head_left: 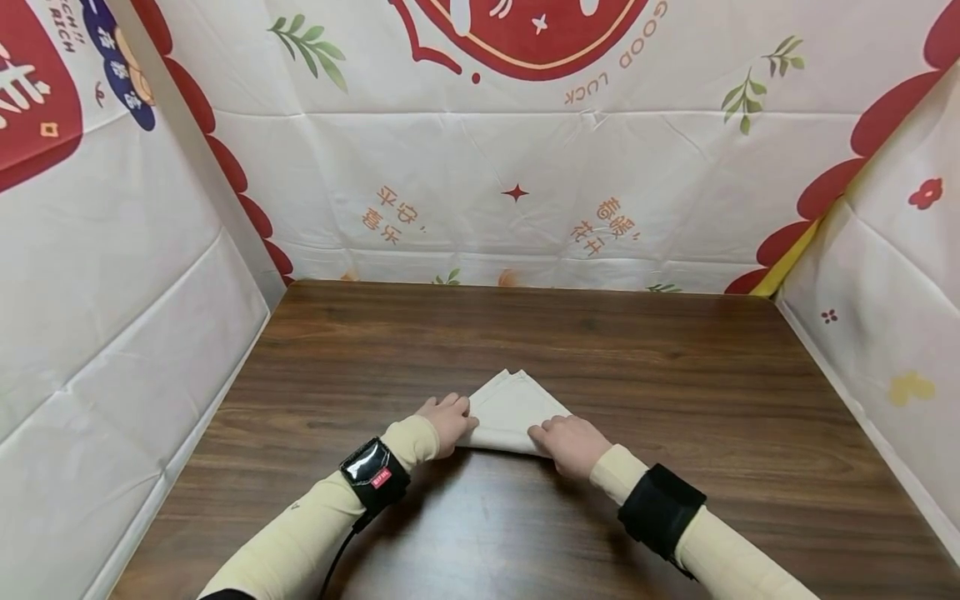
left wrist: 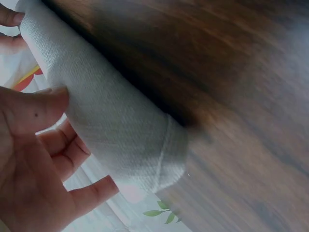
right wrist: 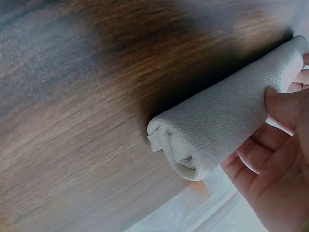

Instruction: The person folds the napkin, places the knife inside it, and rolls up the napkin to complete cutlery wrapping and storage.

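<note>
A white cloth (head_left: 512, 410) lies on the table, flat and narrowing to two close tips at the back. Its near edge is rolled into a thick tube. At the left end of the roll, my left hand (head_left: 449, 422) grips it; in the left wrist view the thumb presses the rolled cloth (left wrist: 108, 106) and the other fingers lie behind it. My right hand (head_left: 572, 444) grips the right end. From the right wrist, the thumb sits on top of the roll (right wrist: 217, 111), whose open end shows wound layers.
The dark brown wooden table (head_left: 360, 350) spreads around the cloth on all sides. White printed fabric (head_left: 480, 158) hangs behind its far edge, with more fabric at the left and right. Black bands (head_left: 662, 510) wrap both wrists, and a cable (head_left: 337, 560) trails from the left one.
</note>
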A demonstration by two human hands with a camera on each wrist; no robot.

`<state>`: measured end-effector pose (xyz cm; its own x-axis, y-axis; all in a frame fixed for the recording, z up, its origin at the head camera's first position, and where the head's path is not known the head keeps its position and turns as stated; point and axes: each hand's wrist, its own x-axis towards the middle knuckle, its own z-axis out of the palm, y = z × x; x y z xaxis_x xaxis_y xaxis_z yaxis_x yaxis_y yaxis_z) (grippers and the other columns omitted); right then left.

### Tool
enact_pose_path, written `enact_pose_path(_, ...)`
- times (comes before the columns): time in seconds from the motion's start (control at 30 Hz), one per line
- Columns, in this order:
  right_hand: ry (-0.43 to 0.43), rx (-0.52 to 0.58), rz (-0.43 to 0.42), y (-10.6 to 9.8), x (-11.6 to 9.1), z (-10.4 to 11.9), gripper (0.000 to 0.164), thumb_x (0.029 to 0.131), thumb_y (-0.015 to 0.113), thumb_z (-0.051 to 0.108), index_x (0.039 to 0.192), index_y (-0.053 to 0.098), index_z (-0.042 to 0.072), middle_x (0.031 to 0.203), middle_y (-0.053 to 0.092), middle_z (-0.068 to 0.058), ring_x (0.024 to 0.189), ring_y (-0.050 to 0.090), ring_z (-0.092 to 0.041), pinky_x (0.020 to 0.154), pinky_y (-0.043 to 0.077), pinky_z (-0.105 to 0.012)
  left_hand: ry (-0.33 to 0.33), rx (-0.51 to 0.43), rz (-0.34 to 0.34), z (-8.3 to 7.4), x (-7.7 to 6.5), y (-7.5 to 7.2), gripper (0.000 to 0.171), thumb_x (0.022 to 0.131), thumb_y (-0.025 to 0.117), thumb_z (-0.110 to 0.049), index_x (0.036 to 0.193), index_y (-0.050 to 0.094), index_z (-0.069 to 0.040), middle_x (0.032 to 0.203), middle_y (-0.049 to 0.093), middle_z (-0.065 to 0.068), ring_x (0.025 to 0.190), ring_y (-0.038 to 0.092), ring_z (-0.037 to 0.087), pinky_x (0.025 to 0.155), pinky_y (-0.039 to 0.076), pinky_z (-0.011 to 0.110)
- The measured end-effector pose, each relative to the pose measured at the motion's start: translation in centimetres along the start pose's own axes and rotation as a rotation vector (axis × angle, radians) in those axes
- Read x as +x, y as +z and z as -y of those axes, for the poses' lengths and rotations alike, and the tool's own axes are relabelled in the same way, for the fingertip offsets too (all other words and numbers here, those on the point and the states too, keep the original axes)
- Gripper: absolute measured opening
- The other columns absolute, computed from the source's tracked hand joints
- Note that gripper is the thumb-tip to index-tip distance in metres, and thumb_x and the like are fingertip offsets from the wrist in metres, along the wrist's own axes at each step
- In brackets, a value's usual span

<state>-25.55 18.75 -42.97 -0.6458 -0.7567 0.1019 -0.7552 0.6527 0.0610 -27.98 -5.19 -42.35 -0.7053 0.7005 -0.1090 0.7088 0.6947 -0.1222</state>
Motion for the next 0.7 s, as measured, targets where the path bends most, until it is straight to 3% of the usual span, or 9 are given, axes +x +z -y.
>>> enact_pose_path(0.2, 0.037, 0.073, 0.043, -0.2, 0.3, -0.6, 0.019, 0.072, 0.064, -0.004, 0.084, 0.056, 0.008, 0.067, 0.051, -0.002, 0.06, 0.054, -0.021, 0.052, 0.045, -0.033, -0.033, -0.104, -0.022, 0.4, 0.6, -0.1, 0.046, 0.067, 0.073, -0.007, 0.109, 0.058, -0.02, 0.093, 0.056, 0.001, 0.09, 0.055, 0.018, 0.067, 0.043, 0.034)
enact_pose_path(0.33, 0.054, 0.089, 0.06, -0.2, 0.4, -0.8, 0.028, 0.074, 0.065, -0.004, 0.1, 0.061, 0.003, 0.072, 0.057, -0.006, 0.061, 0.058, -0.023, 0.053, 0.047, -0.034, -0.037, -0.147, -0.037, 0.7, 0.8, 0.0, 0.043, 0.066, 0.074, -0.006, 0.102, 0.056, -0.02, 0.093, 0.059, 0.001, 0.09, 0.058, 0.018, 0.069, 0.045, 0.036)
enact_pose_path(0.43, 0.08, 0.111, 0.052, -0.2, 0.5, -0.9, 0.033, 0.072, 0.065, -0.006, 0.104, 0.061, 0.002, 0.075, 0.058, -0.007, 0.063, 0.059, -0.024, 0.054, 0.048, -0.034, -0.031, -0.145, -0.049, 0.9, 0.9, 0.1, 0.036, 0.068, 0.073, -0.005, 0.098, 0.06, -0.021, 0.093, 0.062, 0.0, 0.089, 0.059, 0.018, 0.071, 0.046, 0.039)
enact_pose_path(0.53, 0.13, 0.155, -0.001, 0.2, 0.5, -1.2, 0.024, 0.076, 0.064, -0.003, 0.098, 0.059, 0.004, 0.077, 0.057, -0.005, 0.063, 0.059, -0.023, 0.054, 0.047, -0.034, -0.033, -0.136, -0.065, 1.0, 1.0, 0.1, 0.033, 0.07, 0.072, -0.006, 0.098, 0.065, -0.022, 0.095, 0.061, -0.002, 0.091, 0.059, 0.018, 0.074, 0.046, 0.039)
enact_pose_path(0.7, 0.138, 0.147, -0.144, 1.0, 0.7, -1.5, 0.014, 0.078, 0.066, 0.002, 0.085, 0.056, 0.008, 0.076, 0.05, -0.002, 0.068, 0.055, -0.02, 0.055, 0.046, -0.032, -0.01, -0.073, -0.135, 1.1, 1.2, 0.1, 0.028, 0.068, 0.072, -0.007, 0.091, 0.07, -0.023, 0.087, 0.053, -0.002, 0.086, 0.053, 0.017, 0.065, 0.042, 0.031)
